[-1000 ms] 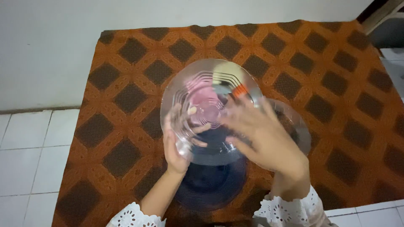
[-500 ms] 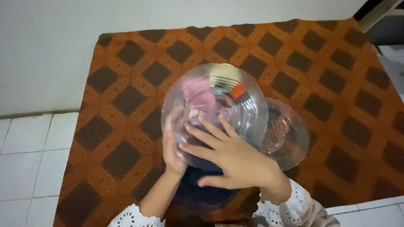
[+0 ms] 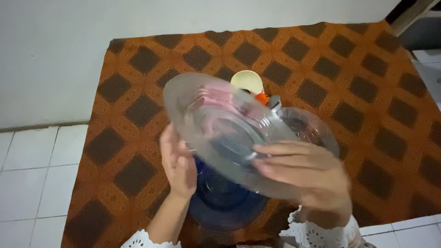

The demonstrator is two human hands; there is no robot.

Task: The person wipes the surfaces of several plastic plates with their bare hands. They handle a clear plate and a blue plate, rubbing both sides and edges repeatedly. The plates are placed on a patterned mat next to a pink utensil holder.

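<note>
Glass plate (image 3: 220,133), tilted, gripped by left hand (image 3: 178,163) and right hand (image 3: 305,172), fingers spread.

Clear glossy glass plate (image 3: 220,128) above matt woven cloth (image 3: 138,115).

- left hand (image 3: 178,165) and right hand (image 3: 305,172) grip tilted clear glass plate (image 3: 220,128)
- blue plate (image 3: 225,202) beneath, on orange patterned cloth (image 3: 367,92)
- second clear dish (image 3: 312,128) at 3 o'clock

The table (image 3: 349,69) wears an orange cloth (image 3: 151,105) with dark brown diamonds. On it lie a blue plate (image 3: 220,202), a clear glass bowl (image 3: 317,131), and a cream cup (image 3: 246,81) beside a small orange piece (image 3: 262,98).
</note>
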